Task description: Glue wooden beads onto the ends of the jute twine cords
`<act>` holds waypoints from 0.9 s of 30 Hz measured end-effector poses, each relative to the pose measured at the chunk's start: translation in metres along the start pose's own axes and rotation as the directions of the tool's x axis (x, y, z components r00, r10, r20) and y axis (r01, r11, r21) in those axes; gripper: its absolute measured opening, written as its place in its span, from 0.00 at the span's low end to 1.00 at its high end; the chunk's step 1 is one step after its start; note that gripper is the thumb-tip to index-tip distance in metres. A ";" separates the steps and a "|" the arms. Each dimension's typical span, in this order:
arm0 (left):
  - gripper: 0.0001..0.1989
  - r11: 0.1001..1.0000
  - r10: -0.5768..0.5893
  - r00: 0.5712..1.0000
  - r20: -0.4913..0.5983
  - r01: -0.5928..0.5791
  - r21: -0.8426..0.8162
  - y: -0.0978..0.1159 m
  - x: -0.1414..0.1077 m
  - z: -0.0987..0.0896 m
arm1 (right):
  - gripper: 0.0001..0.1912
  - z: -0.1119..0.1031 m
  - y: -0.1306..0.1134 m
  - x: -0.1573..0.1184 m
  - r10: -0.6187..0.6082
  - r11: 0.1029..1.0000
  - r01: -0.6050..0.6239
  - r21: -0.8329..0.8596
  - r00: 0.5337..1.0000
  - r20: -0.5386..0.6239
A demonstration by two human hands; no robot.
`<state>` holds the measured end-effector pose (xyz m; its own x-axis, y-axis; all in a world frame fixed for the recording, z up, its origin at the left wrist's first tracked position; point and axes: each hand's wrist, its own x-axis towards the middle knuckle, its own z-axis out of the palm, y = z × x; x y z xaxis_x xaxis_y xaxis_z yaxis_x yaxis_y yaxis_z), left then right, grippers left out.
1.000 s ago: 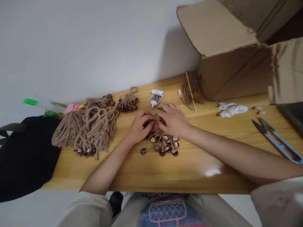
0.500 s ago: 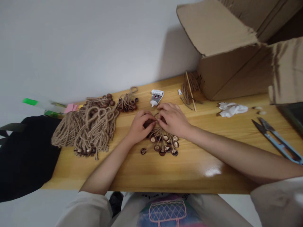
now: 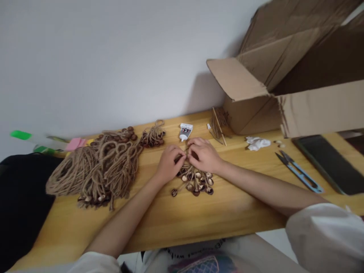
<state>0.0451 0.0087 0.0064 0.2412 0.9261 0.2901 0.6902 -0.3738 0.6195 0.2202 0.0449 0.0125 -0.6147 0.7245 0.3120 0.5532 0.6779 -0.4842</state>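
Note:
Side by side at the middle of the table, my left hand (image 3: 171,162) and my right hand (image 3: 203,154) pinch thin brown twine with their fingertips nearly touching. The twine's upper part is mostly hidden by the fingers. Below it, several strands fan out to a cluster of brown nut-shell halves with pale insides (image 3: 196,184). One shell half (image 3: 174,192) lies a little apart at the left. Just beyond my fingers lies a white and grey glue tube (image 3: 185,132), its nozzle toward me.
Left: a heap of braided twine (image 3: 113,163), a smaller shell bundle (image 3: 152,135), pink sticky notes (image 3: 76,144) and a black bag (image 3: 25,204). Right: a stick (image 3: 219,127), crumpled tissue (image 3: 257,143), thread snips (image 3: 298,172), a phone (image 3: 332,163) and an open cardboard box (image 3: 250,112).
The camera view has tilted upward and turned right, bringing the phone and more of the box into sight. Both hands keep pinching at the same spot above the shells.

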 end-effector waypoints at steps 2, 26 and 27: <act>0.03 1.000 0.001 1.000 -0.004 -0.001 -0.005 -0.001 -0.001 0.000 | 0.06 0.002 -0.002 0.000 -0.027 0.999 0.027 -0.043 1.000 -0.002; 0.05 0.993 -0.072 0.997 0.003 0.072 -0.091 0.002 -0.003 -0.009 | 0.11 -0.005 -0.005 0.009 0.356 0.920 -0.318 0.228 0.922 -0.153; 0.06 0.992 -0.077 0.997 0.002 0.077 -0.100 0.003 -0.003 -0.009 | 0.12 -0.007 -0.006 0.009 0.418 0.899 -0.373 0.230 0.888 -0.193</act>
<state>0.0398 0.0046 0.0139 0.1889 0.9523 0.2399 0.6353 -0.3048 0.7096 0.2152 0.0479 0.0236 -0.2058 0.9507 0.2321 0.5970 0.3099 -0.7399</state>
